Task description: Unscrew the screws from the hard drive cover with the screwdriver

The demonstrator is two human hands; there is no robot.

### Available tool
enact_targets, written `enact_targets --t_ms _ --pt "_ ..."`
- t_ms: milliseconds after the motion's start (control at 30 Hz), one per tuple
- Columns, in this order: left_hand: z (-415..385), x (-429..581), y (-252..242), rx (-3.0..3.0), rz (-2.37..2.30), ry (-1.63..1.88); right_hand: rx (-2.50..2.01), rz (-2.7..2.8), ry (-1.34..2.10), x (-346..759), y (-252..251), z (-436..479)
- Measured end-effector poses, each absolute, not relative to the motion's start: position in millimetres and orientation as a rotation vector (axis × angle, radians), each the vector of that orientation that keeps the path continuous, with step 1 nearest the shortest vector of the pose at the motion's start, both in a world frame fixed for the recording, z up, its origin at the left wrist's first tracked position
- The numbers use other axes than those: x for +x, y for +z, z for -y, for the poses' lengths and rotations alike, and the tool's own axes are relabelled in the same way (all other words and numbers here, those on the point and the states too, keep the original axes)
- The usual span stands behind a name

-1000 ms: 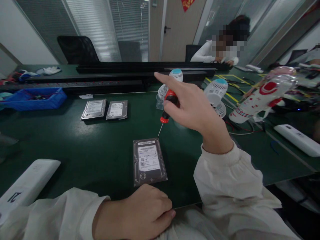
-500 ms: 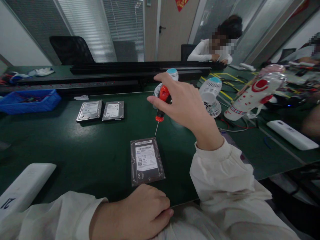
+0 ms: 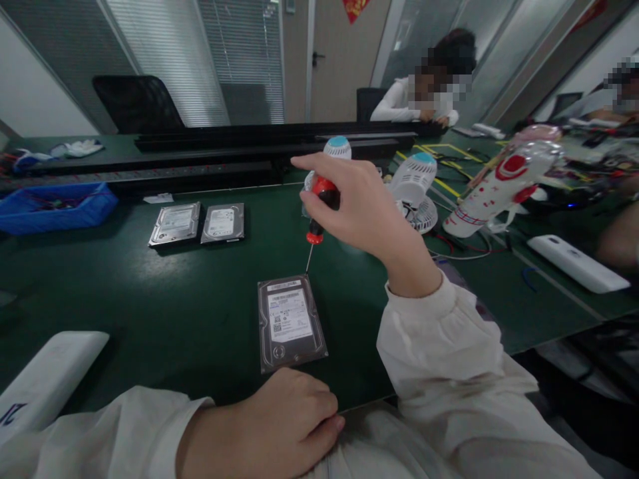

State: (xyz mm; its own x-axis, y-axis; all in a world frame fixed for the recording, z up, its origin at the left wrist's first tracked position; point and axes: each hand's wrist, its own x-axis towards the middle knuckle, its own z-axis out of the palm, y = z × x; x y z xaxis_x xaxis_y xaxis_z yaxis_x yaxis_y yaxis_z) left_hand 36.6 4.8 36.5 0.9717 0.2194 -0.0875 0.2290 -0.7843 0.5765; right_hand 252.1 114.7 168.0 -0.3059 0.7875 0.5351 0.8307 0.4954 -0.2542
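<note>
Right hand point(image 3: 357, 206), gripping a screwdriver point(image 3: 315, 233), partly hides one white fan point(image 3: 338, 149).

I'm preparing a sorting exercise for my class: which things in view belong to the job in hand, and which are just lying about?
In the job:
screwdriver in the right hand
hard drive at its tip

Apparently lying about:
blue tray
white fans
patterned bottle
two other drives, role unclear
</note>
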Motion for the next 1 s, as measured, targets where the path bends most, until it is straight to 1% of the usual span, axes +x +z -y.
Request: enact_targets --t_ms 167,333,500,700,900,1000 --pt "-4 36 35 2.496 -0.324 -0.008 -1.292 2.184 -0.147 248 168 -112" --pt "-4 34 34 2.477 -0.316 0.014 -1.54 2.118 -0.285 247 170 -109" --pt "-4 34 34 2.479 -0.313 0.003 -1.367 2.168 -0.097 253 171 -108" --pt "-4 34 32 2.472 -0.318 0.025 -1.56 2.106 -0.219 249 170 -110" --pt "-5 34 34 2.485 -0.304 -0.007 -1.373 2.16 -0.135 258 172 -110" --pt "-4 34 34 2.492 -0.301 -0.01 -1.356 2.19 -0.128 259 172 -110"
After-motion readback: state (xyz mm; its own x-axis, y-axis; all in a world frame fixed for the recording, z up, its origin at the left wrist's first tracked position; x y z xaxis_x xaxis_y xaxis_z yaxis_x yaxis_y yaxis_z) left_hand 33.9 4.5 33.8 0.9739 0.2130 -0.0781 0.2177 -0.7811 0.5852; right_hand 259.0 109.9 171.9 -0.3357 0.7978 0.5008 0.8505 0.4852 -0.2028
